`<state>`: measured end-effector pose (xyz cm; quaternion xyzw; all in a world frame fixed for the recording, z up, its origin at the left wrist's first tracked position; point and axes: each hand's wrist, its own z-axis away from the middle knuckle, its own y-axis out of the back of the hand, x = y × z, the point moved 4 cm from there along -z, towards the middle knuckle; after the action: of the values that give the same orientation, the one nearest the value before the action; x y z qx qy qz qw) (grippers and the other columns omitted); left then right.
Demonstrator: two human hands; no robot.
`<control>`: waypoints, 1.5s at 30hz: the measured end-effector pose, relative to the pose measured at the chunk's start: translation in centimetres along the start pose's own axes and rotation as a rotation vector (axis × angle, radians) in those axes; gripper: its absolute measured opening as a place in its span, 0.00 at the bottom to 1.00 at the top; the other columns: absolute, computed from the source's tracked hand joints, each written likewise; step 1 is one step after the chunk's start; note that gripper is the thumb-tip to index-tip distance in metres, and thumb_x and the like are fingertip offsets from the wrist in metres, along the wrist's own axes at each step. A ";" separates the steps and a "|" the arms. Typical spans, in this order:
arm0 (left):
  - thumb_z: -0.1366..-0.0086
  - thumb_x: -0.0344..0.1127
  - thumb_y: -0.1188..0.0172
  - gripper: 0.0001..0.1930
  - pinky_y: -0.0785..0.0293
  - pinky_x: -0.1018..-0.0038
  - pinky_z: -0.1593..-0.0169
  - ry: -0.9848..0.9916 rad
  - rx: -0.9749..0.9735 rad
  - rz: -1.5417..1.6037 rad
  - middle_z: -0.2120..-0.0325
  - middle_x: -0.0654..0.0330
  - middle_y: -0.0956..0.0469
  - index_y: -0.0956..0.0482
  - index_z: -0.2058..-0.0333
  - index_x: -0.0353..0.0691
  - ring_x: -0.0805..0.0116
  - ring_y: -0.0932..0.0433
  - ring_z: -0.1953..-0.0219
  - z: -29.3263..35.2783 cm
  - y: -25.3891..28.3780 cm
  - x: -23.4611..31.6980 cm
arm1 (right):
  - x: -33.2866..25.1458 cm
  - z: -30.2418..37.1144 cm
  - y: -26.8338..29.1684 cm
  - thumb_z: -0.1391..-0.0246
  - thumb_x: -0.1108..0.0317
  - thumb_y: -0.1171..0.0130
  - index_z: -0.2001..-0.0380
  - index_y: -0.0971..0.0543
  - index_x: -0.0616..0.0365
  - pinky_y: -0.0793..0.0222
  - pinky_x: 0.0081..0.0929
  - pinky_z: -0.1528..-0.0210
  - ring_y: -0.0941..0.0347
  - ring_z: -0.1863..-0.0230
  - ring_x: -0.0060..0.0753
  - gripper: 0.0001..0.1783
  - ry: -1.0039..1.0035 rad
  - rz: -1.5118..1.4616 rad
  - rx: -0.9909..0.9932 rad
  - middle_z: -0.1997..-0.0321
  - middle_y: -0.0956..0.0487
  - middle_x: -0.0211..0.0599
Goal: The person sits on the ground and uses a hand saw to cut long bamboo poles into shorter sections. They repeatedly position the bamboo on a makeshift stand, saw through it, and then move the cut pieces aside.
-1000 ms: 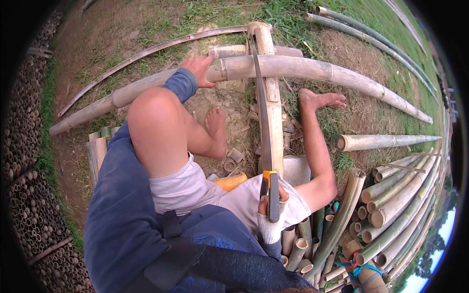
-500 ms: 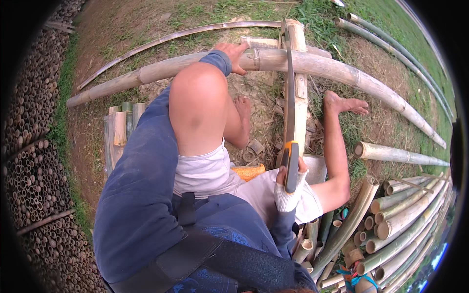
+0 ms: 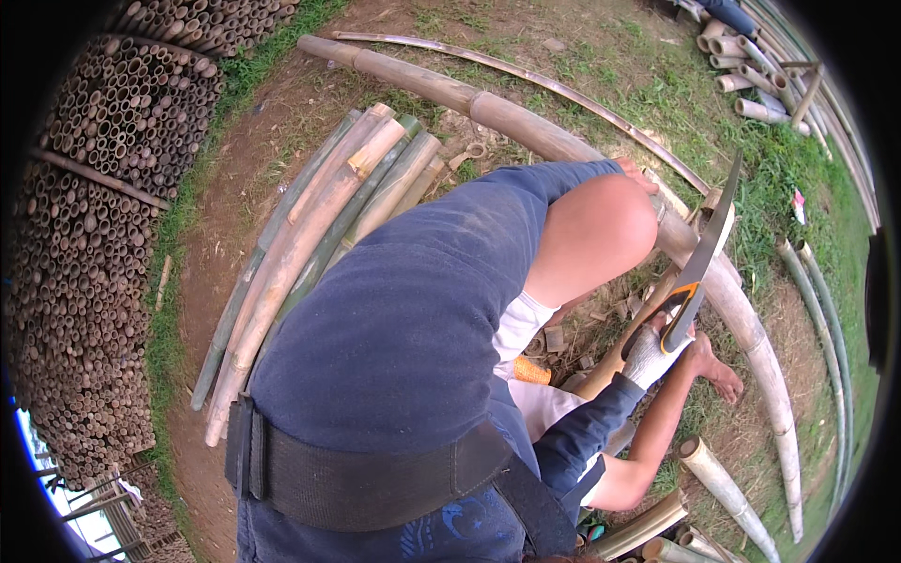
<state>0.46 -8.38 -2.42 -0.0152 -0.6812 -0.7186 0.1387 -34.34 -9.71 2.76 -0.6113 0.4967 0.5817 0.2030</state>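
In my right hand [image 3: 655, 345], which wears a white fingerless glove, is a hand saw with an orange and black handle. Its long curved steel blade [image 3: 715, 235] lies across a thick pale bamboo pole [image 3: 526, 124], with the handle end close to the pole. My left hand [image 3: 638, 175] is on the same pole to the left of the blade, its fingers partly hidden behind my raised knee. A wooden support beam [image 3: 601, 373] runs under the pole, beside the gloved hand. Whether the teeth are in a cut, I cannot tell.
Several cut bamboo lengths [image 3: 310, 216] lie on the ground at left. Large stacks of bamboo [image 3: 94, 253] line the far left. A thin split strip [image 3: 526, 75] lies beyond the pole. More poles [image 3: 727, 493] lie at right, and at the top right a bamboo pile [image 3: 751, 70].
My view has swung to the left. The saw has moved forward over the pole, so its handle end is now nearer the pole. My left hand stays on the pole.
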 end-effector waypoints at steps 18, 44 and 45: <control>0.58 0.68 0.21 0.51 0.17 0.48 0.53 0.090 -0.012 0.005 0.58 0.51 0.13 0.27 0.39 0.47 0.43 0.13 0.56 0.6 -0.9 1.4 | -2.4 3.7 1.0 0.31 0.71 0.38 0.38 0.30 0.64 0.31 0.34 0.42 0.27 0.51 0.35 0.23 0.018 -0.009 0.068 0.51 0.24 0.43; 0.55 0.69 0.22 0.53 0.17 0.54 0.46 0.134 -0.036 -0.166 0.50 0.49 0.14 0.30 0.35 0.49 0.47 0.13 0.51 1.3 1.8 2.3 | -8.8 22.8 9.3 0.39 0.75 0.42 0.37 0.33 0.63 0.28 0.31 0.51 0.25 0.57 0.32 0.27 -0.112 0.170 -0.001 0.50 0.25 0.45; 0.56 0.69 0.22 0.53 0.17 0.54 0.47 0.153 -0.030 -0.174 0.50 0.49 0.14 0.30 0.35 0.50 0.48 0.13 0.52 1.2 1.7 2.1 | -8.7 21.4 9.2 0.39 0.75 0.42 0.38 0.33 0.64 0.29 0.32 0.48 0.25 0.56 0.34 0.26 -0.170 0.081 -0.004 0.49 0.25 0.45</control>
<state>-1.44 -7.65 -0.27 0.0970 -0.6564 -0.7373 0.1272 -51.53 7.25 8.61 -0.5398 0.5008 0.6401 0.2194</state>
